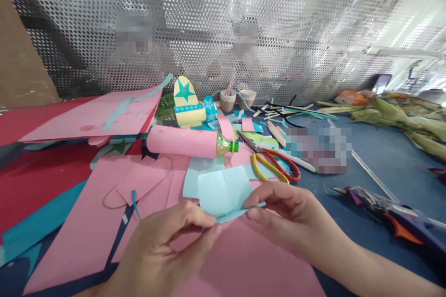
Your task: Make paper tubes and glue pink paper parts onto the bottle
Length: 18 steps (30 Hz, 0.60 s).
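Observation:
A light blue piece of paper [225,190] with a crease down it is held up in front of me, its near edge folded over. My left hand [174,241] pinches the near left corner between thumb and fingers. At the right end of the fold, my right hand [282,211] grips the same paper, thumb below. Behind it, a plastic bottle wrapped in pink paper [183,141] lies on its side, green cap to the right. Scissors [268,155] with red and yellow handles rest just beyond my right hand, blades pointing away to the left.
Pink sheets [139,181] cover the near table, with red and blue sheets at left. A glue gun [386,213] lies at right on the blue tabletop. Farther back are a star-decorated bottle craft [186,102], small cups [228,101] and corn husks [386,113], before a perforated metal screen.

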Each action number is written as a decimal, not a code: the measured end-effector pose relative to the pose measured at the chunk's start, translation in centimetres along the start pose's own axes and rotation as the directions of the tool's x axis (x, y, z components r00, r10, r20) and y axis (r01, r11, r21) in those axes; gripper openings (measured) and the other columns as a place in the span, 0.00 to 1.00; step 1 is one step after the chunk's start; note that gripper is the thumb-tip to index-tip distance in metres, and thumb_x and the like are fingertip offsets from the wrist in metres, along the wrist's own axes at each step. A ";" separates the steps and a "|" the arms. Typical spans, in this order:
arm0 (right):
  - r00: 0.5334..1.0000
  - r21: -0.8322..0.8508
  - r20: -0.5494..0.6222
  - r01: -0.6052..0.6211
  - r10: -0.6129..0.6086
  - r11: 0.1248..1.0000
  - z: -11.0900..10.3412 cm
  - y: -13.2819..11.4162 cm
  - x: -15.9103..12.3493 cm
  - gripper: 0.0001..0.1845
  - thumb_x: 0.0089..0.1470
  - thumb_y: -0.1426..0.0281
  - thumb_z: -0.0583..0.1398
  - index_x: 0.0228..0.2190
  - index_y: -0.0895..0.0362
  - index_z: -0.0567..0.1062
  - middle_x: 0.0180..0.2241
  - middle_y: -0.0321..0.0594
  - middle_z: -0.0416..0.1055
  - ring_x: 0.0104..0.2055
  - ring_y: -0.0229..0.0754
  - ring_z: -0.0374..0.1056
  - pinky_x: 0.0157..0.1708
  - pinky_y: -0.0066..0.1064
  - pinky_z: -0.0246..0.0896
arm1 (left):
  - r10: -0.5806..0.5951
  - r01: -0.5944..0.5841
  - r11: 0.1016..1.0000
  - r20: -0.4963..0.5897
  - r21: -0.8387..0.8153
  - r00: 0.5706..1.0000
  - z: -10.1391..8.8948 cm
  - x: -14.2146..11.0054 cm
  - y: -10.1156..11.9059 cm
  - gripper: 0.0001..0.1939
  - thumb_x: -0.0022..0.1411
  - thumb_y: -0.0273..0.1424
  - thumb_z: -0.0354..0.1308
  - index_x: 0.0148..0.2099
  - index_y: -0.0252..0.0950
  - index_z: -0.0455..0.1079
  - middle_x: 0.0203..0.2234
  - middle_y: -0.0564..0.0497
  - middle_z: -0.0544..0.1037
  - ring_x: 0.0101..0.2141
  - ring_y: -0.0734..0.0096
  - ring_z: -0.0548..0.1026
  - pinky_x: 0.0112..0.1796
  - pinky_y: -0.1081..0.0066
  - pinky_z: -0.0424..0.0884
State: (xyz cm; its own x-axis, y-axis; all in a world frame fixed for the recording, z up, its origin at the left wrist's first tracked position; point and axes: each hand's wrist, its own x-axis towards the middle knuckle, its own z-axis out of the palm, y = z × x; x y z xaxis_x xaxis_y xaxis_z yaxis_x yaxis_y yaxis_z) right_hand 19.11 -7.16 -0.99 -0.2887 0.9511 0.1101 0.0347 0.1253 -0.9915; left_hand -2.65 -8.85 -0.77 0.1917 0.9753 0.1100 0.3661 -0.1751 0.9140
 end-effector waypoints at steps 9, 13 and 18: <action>0.996 -0.006 -0.021 -0.085 0.085 0.996 0.5 -0.2 0.0 0.07 0.46 0.68 0.65 0.24 0.56 0.72 0.25 0.35 0.70 0.27 0.35 0.65 0.26 0.26 0.63 | 0.025 -0.024 0.999 0.030 -0.021 0.999 0.5 0.1 -0.8 0.07 0.56 0.31 0.59 0.27 0.39 0.67 0.22 0.56 0.73 0.26 0.73 0.75 0.31 0.78 0.73; 0.994 0.042 -0.024 -0.102 0.103 0.994 0.6 0.1 0.1 0.08 0.46 0.67 0.66 0.25 0.56 0.71 0.25 0.34 0.69 0.26 0.34 0.63 0.24 0.25 0.61 | 0.063 -0.063 0.998 0.032 0.001 0.998 0.3 0.3 -0.2 0.06 0.58 0.31 0.58 0.28 0.40 0.69 0.22 0.57 0.73 0.26 0.74 0.76 0.30 0.81 0.73; 0.996 0.036 -0.018 -0.091 0.092 0.995 0.5 0.6 -0.1 0.07 0.49 0.66 0.65 0.28 0.55 0.72 0.26 0.33 0.68 0.27 0.34 0.63 0.26 0.24 0.60 | 0.112 -0.116 0.989 0.053 0.096 0.992 0.2 0.5 0.2 0.08 0.59 0.32 0.56 0.29 0.40 0.72 0.22 0.56 0.75 0.26 0.74 0.76 0.30 0.81 0.72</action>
State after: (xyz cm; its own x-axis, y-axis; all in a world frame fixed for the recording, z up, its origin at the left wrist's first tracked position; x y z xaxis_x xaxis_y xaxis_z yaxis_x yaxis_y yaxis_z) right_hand 18.66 -7.31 -1.62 -0.2672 0.9634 0.0199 0.0260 0.0279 -0.9993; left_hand -2.31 -8.43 -0.62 0.2791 0.9411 0.1907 0.4269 -0.2995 0.8533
